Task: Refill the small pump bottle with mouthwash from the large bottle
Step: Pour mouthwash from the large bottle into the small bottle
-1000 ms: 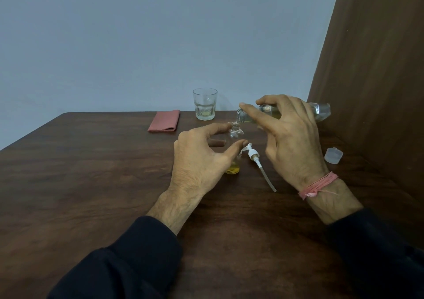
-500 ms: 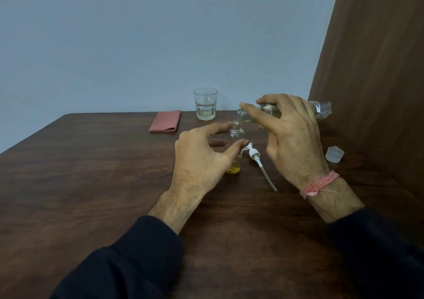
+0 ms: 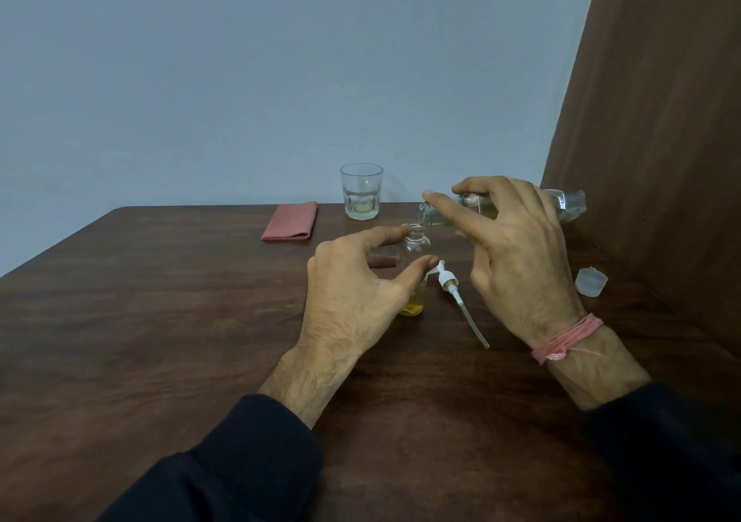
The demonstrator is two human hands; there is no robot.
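Yellow mouthwash could spill beside the small clear glass bottle's (image 3: 417,245) narrow neck — left hand (image 3: 353,301) pinching it, right hand (image 3: 517,257) tipping the large clear plastic bottle (image 3: 561,205) too steeply.

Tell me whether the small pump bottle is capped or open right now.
Open. The small pump bottle has a bare neck; its pump head lies on the table beside it.

The table (image 3: 160,321) is dark wood with a soft sheen. The tumbler (image 3: 361,191) and small bottle (image 3: 417,245) look like clear, glossy glass. The napkin (image 3: 289,221) is matt pink cloth.
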